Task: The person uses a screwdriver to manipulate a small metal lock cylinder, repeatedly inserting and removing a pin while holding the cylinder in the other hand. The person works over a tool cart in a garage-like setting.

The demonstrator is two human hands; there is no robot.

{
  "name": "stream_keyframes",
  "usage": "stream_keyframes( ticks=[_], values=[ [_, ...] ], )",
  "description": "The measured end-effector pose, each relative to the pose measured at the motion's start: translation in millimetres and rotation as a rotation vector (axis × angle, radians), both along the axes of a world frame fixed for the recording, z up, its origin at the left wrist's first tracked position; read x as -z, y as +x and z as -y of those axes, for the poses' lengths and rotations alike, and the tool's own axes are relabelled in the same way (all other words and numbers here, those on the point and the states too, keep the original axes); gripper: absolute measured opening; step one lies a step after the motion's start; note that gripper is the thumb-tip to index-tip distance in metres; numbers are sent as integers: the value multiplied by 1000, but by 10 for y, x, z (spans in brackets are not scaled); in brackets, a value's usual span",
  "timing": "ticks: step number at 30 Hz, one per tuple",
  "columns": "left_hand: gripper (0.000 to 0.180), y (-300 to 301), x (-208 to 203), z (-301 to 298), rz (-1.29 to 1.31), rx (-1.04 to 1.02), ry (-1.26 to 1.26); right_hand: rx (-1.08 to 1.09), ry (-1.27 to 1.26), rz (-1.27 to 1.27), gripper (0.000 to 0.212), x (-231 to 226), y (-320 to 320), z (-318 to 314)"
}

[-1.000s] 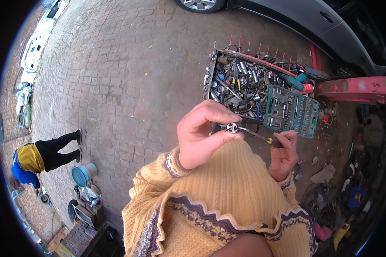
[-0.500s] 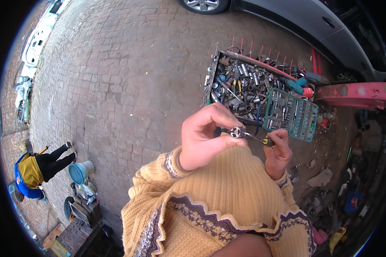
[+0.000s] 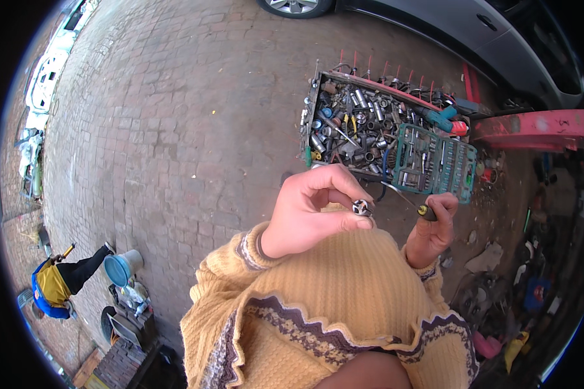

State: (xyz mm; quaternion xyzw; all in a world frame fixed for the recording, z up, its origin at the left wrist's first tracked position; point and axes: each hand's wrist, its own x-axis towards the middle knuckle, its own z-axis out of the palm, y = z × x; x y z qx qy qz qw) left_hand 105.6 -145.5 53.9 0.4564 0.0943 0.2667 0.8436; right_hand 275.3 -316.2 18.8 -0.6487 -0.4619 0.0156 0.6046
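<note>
My left hand (image 3: pixel 303 211) pinches a small round metal part (image 3: pixel 361 207) between thumb and fingertips. Its open end faces up and shows a dark inside with bright pieces; its exact kind is unclear. My right hand (image 3: pixel 438 223) is closed around the black-and-yellow handle of a thin screwdriver (image 3: pixel 425 212). The slim shaft slants up and left, with its tip apart from the round part. Both hands are raised in front of my yellow sweater (image 3: pixel 318 272).
Beyond my hands stands a tray (image 3: pixel 313 107) heaped with sockets and tools. On it lie an open green socket case (image 3: pixel 457 170) and a teal power tool (image 3: pixel 440 120). A red metal beam (image 3: pixel 538 129), a grey car (image 3: pixel 435 29), a blue bucket (image 3: pixel 118 269) and another person (image 3: pixel 52 285) are around.
The screwdriver's tip has come away from the round part as my right hand moved right. My left hand still pinches the part, now slightly lower. The other person has shifted.
</note>
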Motion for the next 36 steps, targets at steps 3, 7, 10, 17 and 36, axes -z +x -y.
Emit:
stream_keyframes(
  ticks=[3,7,10,17,36],
  values=[
    [24,0,21,-6,52,-115,88,-4,-5,0,33,-61,37,83],
    [24,6,37,-7,80,-174,153,-11,-34,11,31,-95,42,137],
    [25,13,42,4,78,-209,187,-17,-48,-6,31,-102,39,147],
    [26,18,40,25,57,-244,210,-26,-112,-35,27,-114,14,162],
    [24,-16,-45,71,1,-214,95,-150,-92,-225,29,20,-97,155]
  ],
)
